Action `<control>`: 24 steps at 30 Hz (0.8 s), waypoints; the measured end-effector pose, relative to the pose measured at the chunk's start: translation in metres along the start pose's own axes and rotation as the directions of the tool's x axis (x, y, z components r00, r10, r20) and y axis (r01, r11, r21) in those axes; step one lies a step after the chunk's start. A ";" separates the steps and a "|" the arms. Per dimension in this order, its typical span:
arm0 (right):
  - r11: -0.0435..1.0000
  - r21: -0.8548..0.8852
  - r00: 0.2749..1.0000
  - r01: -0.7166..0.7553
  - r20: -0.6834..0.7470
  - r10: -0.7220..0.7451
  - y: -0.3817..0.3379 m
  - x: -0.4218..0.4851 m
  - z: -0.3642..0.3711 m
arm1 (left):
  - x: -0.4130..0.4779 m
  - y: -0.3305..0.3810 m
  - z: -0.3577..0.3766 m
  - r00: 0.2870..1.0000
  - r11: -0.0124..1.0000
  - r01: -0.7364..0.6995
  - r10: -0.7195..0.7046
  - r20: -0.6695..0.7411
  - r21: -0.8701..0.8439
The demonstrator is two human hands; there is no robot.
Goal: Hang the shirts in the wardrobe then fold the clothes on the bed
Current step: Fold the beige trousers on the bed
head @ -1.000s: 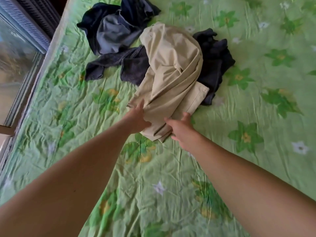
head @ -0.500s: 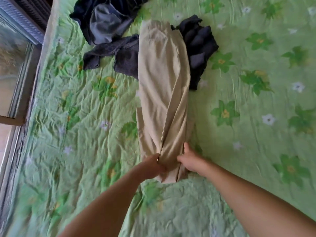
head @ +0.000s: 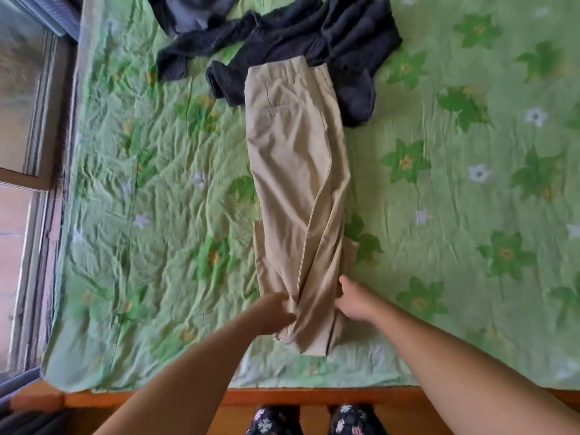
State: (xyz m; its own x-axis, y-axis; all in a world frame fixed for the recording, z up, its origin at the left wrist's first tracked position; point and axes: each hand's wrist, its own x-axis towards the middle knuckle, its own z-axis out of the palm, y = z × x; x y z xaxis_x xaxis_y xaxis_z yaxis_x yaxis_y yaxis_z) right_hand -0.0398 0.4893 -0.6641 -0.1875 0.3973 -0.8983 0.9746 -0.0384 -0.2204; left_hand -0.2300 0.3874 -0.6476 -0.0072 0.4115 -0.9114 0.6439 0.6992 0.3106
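Beige trousers (head: pixel 298 183) lie stretched lengthwise on the bed's green flowered sheet (head: pixel 141 246), waistband at the far end, leg ends near the bed's front edge. My left hand (head: pixel 273 313) grips the leg ends on their left side. My right hand (head: pixel 354 301) holds them on the right side, thumb up along the cloth. Dark navy clothes (head: pixel 314 42) lie in a heap at the far end, partly under the waistband.
The bed's wooden front rail (head: pixel 282 398) runs along the bottom, with my patterned trouser legs (head: pixel 314 422) below it. A window frame (head: pixel 34 120) lines the left side beside the bed. Open sheet lies left and right of the trousers.
Both hands have pulled the beige trousers out of the heap and toward the bed's front edge, stretching them flat. The dark clothes stay at the far end.
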 end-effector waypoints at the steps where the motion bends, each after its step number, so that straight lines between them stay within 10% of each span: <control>1: 0.999 -0.011 0.992 0.030 -0.123 -0.031 -0.007 0.008 -0.017 | 0.009 0.003 -0.019 0.993 1.000 -0.008 0.004 -0.116 -0.030; 6: 0.974 0.120 0.849 0.192 -0.519 -0.103 -0.065 0.066 -0.108 | 0.059 0.036 -0.122 0.803 0.985 -0.164 0.101 -0.588 -0.055; 12: 0.848 0.412 0.731 0.335 -0.681 0.042 -0.107 0.136 -0.171 | 0.124 0.117 -0.169 0.793 0.867 -0.423 0.213 -0.571 -0.264; 18: 0.624 0.704 0.919 0.339 -0.390 -0.060 -0.130 0.140 -0.177 | 0.144 0.157 -0.186 0.910 0.529 -0.379 0.065 -0.409 -0.759; 24: 0.744 0.451 0.863 0.493 -0.363 -0.352 -0.126 0.076 -0.146 | 0.102 0.111 -0.190 0.904 0.563 -0.367 0.028 -0.426 -0.741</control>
State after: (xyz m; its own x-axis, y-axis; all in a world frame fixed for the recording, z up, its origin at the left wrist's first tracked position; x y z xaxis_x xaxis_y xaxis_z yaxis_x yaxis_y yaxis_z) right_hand -0.1591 0.6584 -0.6490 -0.4606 0.6892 -0.5593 0.5772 -0.2462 -0.7786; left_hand -0.3048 0.6176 -0.6547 -0.3147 0.6408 -0.7003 -0.2021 0.6756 0.7090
